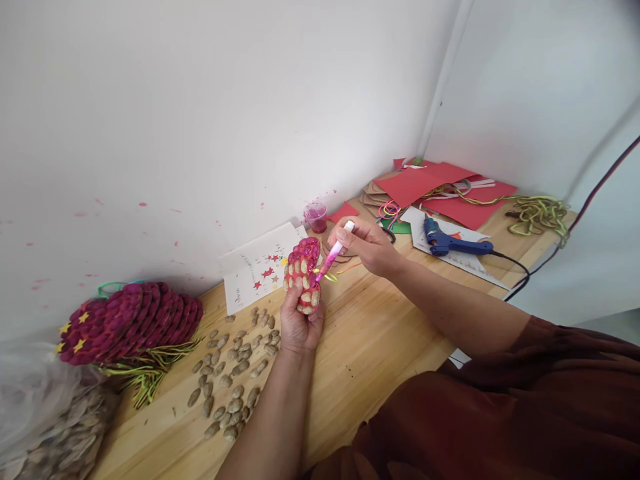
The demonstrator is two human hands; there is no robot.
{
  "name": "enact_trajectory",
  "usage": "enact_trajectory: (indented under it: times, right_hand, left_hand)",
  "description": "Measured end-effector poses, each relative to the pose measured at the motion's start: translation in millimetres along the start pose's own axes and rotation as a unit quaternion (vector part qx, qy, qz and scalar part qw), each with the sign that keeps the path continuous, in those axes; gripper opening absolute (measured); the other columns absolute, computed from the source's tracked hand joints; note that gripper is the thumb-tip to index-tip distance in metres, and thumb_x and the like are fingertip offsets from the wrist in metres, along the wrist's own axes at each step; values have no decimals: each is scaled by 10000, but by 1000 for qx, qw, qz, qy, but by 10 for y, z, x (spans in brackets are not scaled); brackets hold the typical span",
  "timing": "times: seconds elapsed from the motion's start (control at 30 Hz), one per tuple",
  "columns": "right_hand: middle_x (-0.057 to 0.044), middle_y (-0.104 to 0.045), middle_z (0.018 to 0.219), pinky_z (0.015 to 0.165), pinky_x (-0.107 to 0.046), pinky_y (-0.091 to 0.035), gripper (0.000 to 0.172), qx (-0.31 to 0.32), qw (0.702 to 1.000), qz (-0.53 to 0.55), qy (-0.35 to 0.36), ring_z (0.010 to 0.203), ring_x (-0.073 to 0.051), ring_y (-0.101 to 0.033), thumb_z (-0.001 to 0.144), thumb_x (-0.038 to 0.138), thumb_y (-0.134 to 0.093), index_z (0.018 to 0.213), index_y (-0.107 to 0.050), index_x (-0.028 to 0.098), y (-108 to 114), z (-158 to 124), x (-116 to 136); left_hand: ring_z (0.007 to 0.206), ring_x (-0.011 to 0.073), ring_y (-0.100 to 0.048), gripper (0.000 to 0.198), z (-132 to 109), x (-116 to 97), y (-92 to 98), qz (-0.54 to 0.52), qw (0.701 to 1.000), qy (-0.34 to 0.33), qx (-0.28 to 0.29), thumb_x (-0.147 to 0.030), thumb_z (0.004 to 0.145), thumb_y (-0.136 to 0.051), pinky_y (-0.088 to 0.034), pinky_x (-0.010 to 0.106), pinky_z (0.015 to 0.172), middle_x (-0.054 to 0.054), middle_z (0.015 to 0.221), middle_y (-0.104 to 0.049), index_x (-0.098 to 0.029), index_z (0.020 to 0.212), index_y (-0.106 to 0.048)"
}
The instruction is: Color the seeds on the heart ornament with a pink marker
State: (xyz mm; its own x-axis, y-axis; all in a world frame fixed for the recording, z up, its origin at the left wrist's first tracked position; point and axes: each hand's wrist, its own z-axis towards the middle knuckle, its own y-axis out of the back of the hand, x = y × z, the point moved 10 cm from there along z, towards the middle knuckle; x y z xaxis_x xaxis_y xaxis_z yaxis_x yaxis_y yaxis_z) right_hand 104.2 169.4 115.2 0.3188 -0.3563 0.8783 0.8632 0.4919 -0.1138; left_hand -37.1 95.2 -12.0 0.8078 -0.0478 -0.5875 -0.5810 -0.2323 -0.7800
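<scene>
In my left hand (300, 328), fingers wrapped round its lower part, is a red craft piece covered with peanut shells (304, 267). Its top and right side are painted wet magenta, while other shells still show bare tan. A paintbrush (336, 251) with a white, magenta-smeared handle is pinched in my right hand (369, 245). The brush slants down, its tip against the right side of the craft piece. Yellow-green strands (327, 275) stick out beside the tip. Behind the hands stands a clear cup of magenta paint (316, 217). Loose peanuts (237, 367) lie scattered left of my left forearm.
Finished-looking magenta peanut pieces (150, 320) with green tassels lie stacked at left, near a plastic bag of peanuts (65, 427). A blue glue gun (453, 243), red paper (420, 183) and tangled green cord (537, 215) sit at right. A paper with star stickers (250, 287) is behind.
</scene>
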Motion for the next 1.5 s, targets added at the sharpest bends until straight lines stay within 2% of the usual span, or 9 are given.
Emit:
enact_trajectory:
  times: [0.33, 0.6, 0.73, 0.9, 0.97, 1.07, 1.23, 1.33, 1.5]
  right_hand:
    - [54, -431, 602, 486, -253, -344, 489, 8, 1000, 7, -4, 541, -109, -379, 942, 689, -716, 817, -645, 221, -18, 5, -18]
    - [33, -459, 607, 521, -281, -372, 527, -32, 998, -49, 5, 579, -139, -425, 918, 751, -691, 793, -666, 239, 81, 5, 8]
    - [36, -471, 602, 527, -280, -356, 557, -51, 996, -69, -1, 578, -134, -420, 898, 784, -691, 809, -665, 234, 140, 16, -22]
    - [27, -512, 626, 547, -288, -369, 603, -52, 994, -91, -12, 598, -135, -449, 879, 818, -682, 821, -662, 218, 174, 27, -73]
    - [22, -532, 639, 565, -294, -383, 611, -56, 993, -102, -11, 610, -138, -462, 879, 821, -676, 824, -666, 213, 193, 28, -82]
    - [16, -561, 664, 607, -298, -406, 592, -75, 990, -119, -12, 642, -143, -494, 886, 798, -682, 839, -684, 208, 244, 33, -97]
    - [20, -565, 663, 655, -306, -436, 570, -92, 988, -125, 4, 654, -142, -515, 882, 770, -704, 798, -692, 207, 292, 57, -66]
    - [18, -569, 663, 658, -309, -447, 581, -115, 984, -136, 13, 646, -141, -509, 870, 785, -703, 798, -703, 208, 360, 66, -51]
    - [31, -554, 656, 637, -302, -433, 567, -204, 970, -130, 10, 633, -140, -503, 828, 790, -728, 812, -688, 224, 629, 68, -91]
  left_hand:
    - [419, 30, -339, 320, -22, -11, -34, -8, 1000, -2, -14, -241, 743, -908, -193, 125, 342, -84, 582, -494, -188, 807, -599]
    - [422, 32, -365, 328, -37, -45, -49, 29, 998, -34, -41, -280, 707, -953, -203, 133, 340, -68, 622, -570, -202, 870, -679]
    - [453, 43, -418, 396, -43, -79, -20, 49, 994, -59, -74, -441, 735, -970, -227, 147, 343, -29, 738, -681, -238, 998, -755]
    - [478, 74, -448, 587, -35, -107, 0, 62, 990, -82, -92, -758, 818, -799, -236, 187, 342, 20, 846, -739, -274, 1149, -774]
    - [448, 60, -402, 583, -35, -102, 1, 64, 990, -84, -94, -740, 796, -829, -214, 183, 343, -1, 780, -705, -259, 1121, -767]
    - [413, 35, -352, 536, -51, -79, 17, 74, 988, -80, -107, -572, 684, -970, -199, 163, 352, -51, 650, -615, -216, 1015, -746]
    - [424, 38, -450, 574, -95, -88, 83, 86, 979, -88, -161, -420, 535, -1037, -233, 157, 362, -45, 681, -665, -180, 934, -702]
    - [413, 49, -464, 602, -96, -125, 89, 89, 975, -110, -171, -467, 531, -1033, -251, 161, 367, -54, 656, -658, -182, 931, -686]
    - [402, 66, -470, 617, -78, -133, 104, 74, 972, -118, -187, -650, 637, -950, -267, 168, 366, -44, 608, -633, -175, 911, -666]
